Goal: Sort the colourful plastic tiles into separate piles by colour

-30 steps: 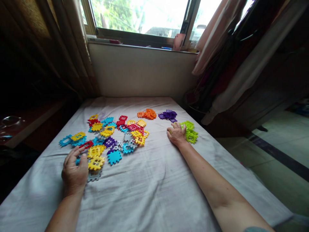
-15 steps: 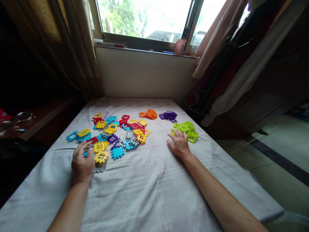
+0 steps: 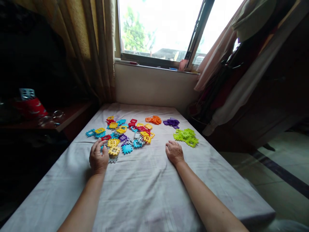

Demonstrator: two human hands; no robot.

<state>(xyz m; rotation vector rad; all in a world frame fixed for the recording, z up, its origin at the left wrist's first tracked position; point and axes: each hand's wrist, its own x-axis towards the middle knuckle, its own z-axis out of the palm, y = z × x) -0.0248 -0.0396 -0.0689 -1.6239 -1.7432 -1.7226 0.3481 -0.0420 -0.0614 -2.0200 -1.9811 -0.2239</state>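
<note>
My left hand (image 3: 99, 158) rests at the near left edge of a mixed spread of plastic interlocking tiles, its thumb apart from the fingers and nothing seen in it. A yellow window tile (image 3: 114, 151) lies just right of the thumb, and a red tile (image 3: 106, 137) is beyond the fingertips. A light blue tile (image 3: 126, 149) lies at the spread's near side. Palm down on the cloth, my right hand (image 3: 174, 152) has its fingers loosely out and holds nothing visible. It lies just short of a pile of lime green tiles (image 3: 187, 137), apart from it.
Farther back are an orange tile pile (image 3: 154, 120) and a purple tile pile (image 3: 171, 122). A wrinkled pale cloth (image 3: 142, 187) covers the table. At left, a side table bears a red container (image 3: 31, 108) and glasses (image 3: 51, 118). Clothes hang at right beside the window.
My right hand has drawn back from the green pile onto the cloth. My left hand stays by the mixed tiles. The whole view has swung left and tilted up.
</note>
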